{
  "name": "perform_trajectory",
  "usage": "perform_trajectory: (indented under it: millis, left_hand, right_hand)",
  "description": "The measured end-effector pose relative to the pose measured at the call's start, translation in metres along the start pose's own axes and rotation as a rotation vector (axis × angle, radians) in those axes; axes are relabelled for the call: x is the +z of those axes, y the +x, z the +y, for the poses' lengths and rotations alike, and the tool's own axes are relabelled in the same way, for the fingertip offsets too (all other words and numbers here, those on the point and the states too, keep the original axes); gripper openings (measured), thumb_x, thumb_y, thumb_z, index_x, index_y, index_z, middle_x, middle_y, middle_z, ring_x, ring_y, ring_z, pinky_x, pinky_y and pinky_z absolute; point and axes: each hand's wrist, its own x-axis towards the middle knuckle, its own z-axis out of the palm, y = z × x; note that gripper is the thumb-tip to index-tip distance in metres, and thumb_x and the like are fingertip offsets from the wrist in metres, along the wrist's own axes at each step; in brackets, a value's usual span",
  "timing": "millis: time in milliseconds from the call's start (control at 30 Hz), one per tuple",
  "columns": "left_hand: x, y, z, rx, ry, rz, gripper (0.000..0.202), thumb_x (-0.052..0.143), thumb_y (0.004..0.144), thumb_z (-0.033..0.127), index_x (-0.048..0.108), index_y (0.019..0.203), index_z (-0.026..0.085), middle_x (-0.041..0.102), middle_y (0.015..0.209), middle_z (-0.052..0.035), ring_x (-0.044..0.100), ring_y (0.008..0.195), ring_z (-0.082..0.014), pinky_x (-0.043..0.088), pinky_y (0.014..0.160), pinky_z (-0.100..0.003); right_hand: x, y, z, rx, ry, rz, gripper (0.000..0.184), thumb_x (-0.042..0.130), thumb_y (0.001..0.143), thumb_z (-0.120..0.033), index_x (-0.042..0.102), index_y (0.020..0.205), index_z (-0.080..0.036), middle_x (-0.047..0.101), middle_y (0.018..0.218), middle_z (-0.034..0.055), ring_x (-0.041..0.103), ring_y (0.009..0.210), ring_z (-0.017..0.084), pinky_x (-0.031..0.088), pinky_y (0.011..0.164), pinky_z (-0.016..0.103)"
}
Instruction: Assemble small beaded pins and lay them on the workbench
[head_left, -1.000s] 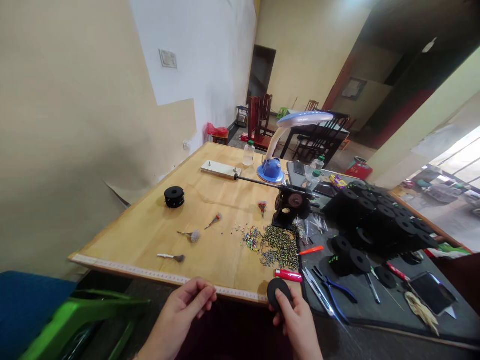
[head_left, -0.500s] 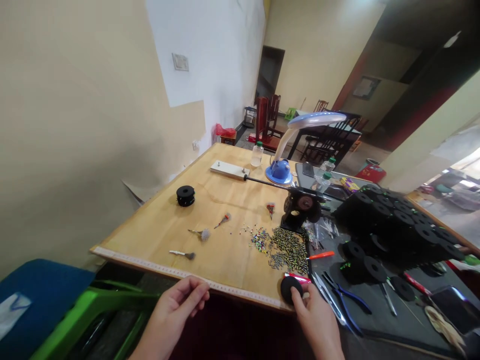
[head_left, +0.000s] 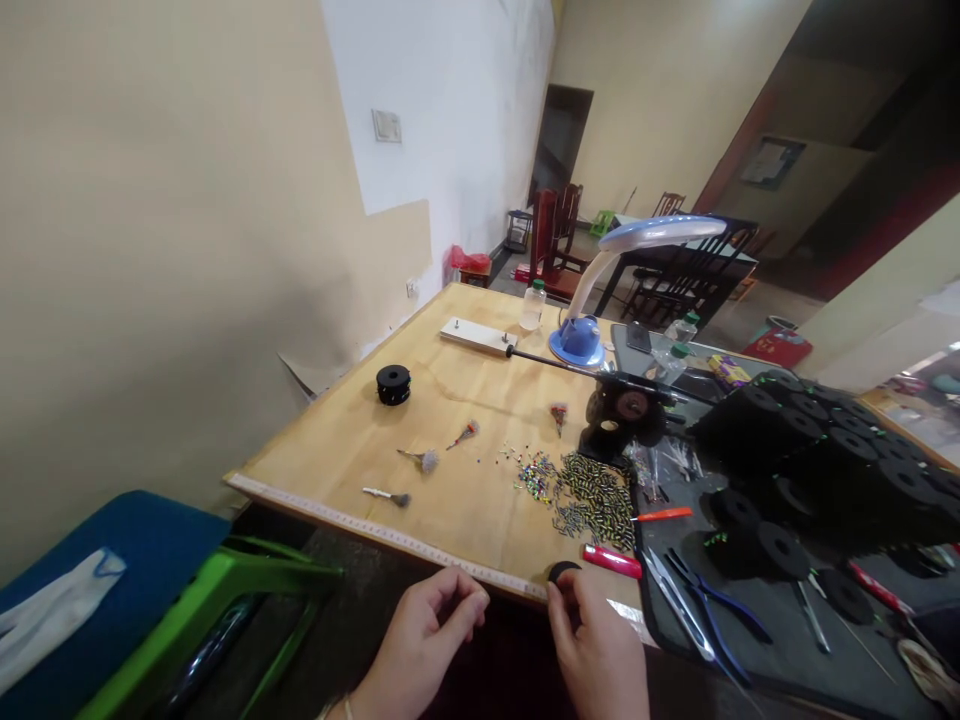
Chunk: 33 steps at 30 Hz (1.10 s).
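Observation:
My right hand (head_left: 596, 650) is closed round a flat black foam disc (head_left: 561, 572), held just below the near edge of the wooden table (head_left: 420, 440). My left hand (head_left: 424, 640) is beside it, with thumb and fingers pinched together; whatever is in the pinch is too small to see. The two hands are a short gap apart. A red lighter (head_left: 613, 562) lies on the table just beyond the disc.
A heap of small beads (head_left: 592, 495) lies mid-table beside a black winding device (head_left: 622, 420). Black spools (head_left: 817, 440) pile up at the right on a dark mat with pliers (head_left: 712, 610). A lone spool (head_left: 394, 384), feathered pieces (head_left: 420, 460), a blue desk lamp (head_left: 592, 320) and a green stool (head_left: 217, 610) are around.
The view has swung left. My right hand has drawn the black disc back from the table edge toward my body, and my left hand has moved closer to it.

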Motion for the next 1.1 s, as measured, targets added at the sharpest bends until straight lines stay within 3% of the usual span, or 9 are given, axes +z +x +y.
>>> perform_trajectory:
  millis: [133,333,400,533,700,1100]
  left_hand:
    - [0.0,0.0,-0.001,-0.014,0.01,-0.025,0.032,0.062,0.079,0.043,0.059,0.062,0.017,0.057,0.058,-0.0007,0.051,0.057,-0.0156,0.041,0.056,-0.024]
    - [0.003,-0.003,-0.001,0.02,0.103,-0.072,0.029,0.056,0.083,0.037,0.059,0.062,0.017,0.056,0.059,-0.0002,0.051,0.058,-0.0159,0.04,0.058,-0.025]
    - [0.005,-0.004,-0.001,0.027,0.147,-0.09,0.028,0.056,0.083,0.035,0.059,0.061,0.017,0.057,0.059,-0.0006,0.051,0.059,-0.0163,0.04,0.059,-0.025]
    - [0.008,-0.005,-0.006,0.047,0.258,-0.134,0.026,0.055,0.082,0.033,0.06,0.064,0.016,0.059,0.062,-0.0018,0.052,0.063,-0.0172,0.039,0.06,-0.025]
    - [0.01,-0.005,-0.011,0.079,0.383,-0.213,0.022,0.055,0.082,0.028,0.061,0.066,0.015,0.059,0.064,-0.0011,0.05,0.061,-0.0155,0.035,0.057,-0.024]
    - [0.011,-0.002,-0.015,0.145,0.447,-0.265,0.017,0.054,0.082,0.02,0.063,0.068,0.015,0.064,0.068,-0.0033,0.054,0.064,-0.0161,0.039,0.06,-0.023]
  right_hand:
    - [0.006,0.004,0.01,-0.012,0.066,0.022,0.03,0.041,0.093,-0.039,0.061,0.078,-0.023,0.068,0.065,0.0031,0.066,0.056,0.02,0.043,0.052,0.026]
    - [-0.005,0.015,0.014,0.05,0.195,0.12,0.03,0.047,0.09,-0.044,0.064,0.082,-0.021,0.071,0.075,0.0076,0.064,0.062,0.022,0.046,0.057,0.029]
    - [-0.008,0.013,0.006,0.085,0.321,0.068,0.029,0.049,0.09,-0.044,0.066,0.085,-0.021,0.071,0.077,0.0069,0.064,0.063,0.021,0.046,0.058,0.028]
    - [-0.004,0.009,-0.018,0.215,0.702,-0.16,0.031,0.055,0.086,-0.047,0.067,0.078,-0.019,0.066,0.068,0.003,0.059,0.06,0.019,0.044,0.054,0.025]
    - [0.007,0.015,-0.033,0.411,1.065,-0.29,0.039,0.065,0.076,-0.055,0.065,0.076,-0.016,0.062,0.067,0.0028,0.055,0.06,0.016,0.039,0.043,0.02]
    - [0.011,0.022,-0.038,0.614,1.361,-0.328,0.039,0.08,0.063,-0.047,0.06,0.067,-0.014,0.069,0.067,0.0055,0.061,0.06,0.014,0.039,0.04,0.015]
